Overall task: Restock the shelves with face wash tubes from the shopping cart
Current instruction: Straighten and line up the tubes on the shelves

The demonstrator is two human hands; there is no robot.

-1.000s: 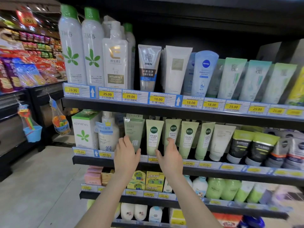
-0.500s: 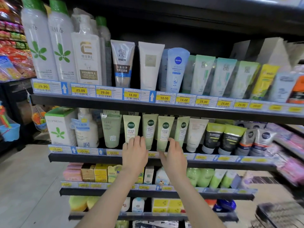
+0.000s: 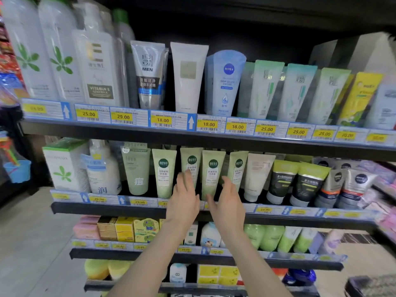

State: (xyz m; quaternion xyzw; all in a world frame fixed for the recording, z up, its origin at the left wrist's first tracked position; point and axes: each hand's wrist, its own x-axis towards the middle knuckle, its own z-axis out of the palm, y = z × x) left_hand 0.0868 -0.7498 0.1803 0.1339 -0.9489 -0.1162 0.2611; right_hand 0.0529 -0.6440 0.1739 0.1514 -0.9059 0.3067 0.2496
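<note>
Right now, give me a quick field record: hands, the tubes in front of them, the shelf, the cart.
left hand: open, fingers straight, in front of the pale green tubes, holding nothing
right hand: open, beside the same row, holding nothing
pale green tubes: four upright in a row
middle shelf: price tags along its front edge
cart: a dark blurred corner at lower right may be it; cannot tell

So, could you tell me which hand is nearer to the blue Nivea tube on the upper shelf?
Right. The right hand is below the Nivea tube; the left hand is further left.
</note>
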